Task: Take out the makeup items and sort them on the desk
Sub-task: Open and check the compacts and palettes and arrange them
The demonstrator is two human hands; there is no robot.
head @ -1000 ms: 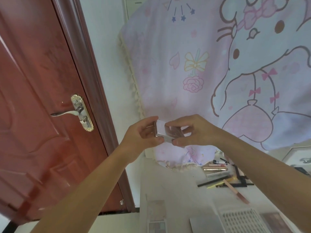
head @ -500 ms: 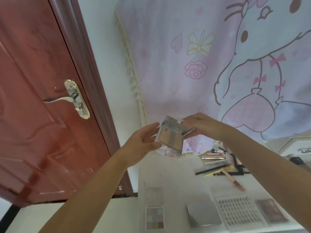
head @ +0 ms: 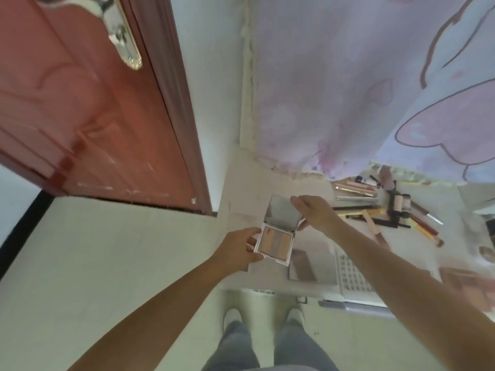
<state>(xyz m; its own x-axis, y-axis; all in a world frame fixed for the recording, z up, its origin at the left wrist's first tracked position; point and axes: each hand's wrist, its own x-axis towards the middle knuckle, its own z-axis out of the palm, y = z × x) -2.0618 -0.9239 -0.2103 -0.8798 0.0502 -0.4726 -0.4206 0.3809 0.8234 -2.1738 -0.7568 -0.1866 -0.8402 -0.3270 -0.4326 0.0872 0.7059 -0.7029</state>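
Note:
An open compact palette [head: 276,243] with pinkish-brown pans and a mirrored lid hangs over the left part of the white desk [head: 241,188]. My left hand [head: 238,250] grips the palette's base at its left edge. My right hand [head: 313,214] pinches the right edge of the raised lid. On the desk under it lie a closed silver compact [head: 312,267], a white tray of false lashes [head: 353,277] and a blurred dark palette [head: 463,282]. Several pencils, tubes and lip glosses [head: 380,207] lie in a heap at the back right.
A red-brown door [head: 88,116] with a brass handle [head: 120,30] stands at the left. A pink cartoon curtain [head: 361,89] hangs behind the desk down to its back edge. My legs and shoes [head: 267,341] stand on pale floor at the desk's front edge.
The view has tipped downward. Both hands came down towards the desk with the palette, and its lid went from nearly shut to wide open.

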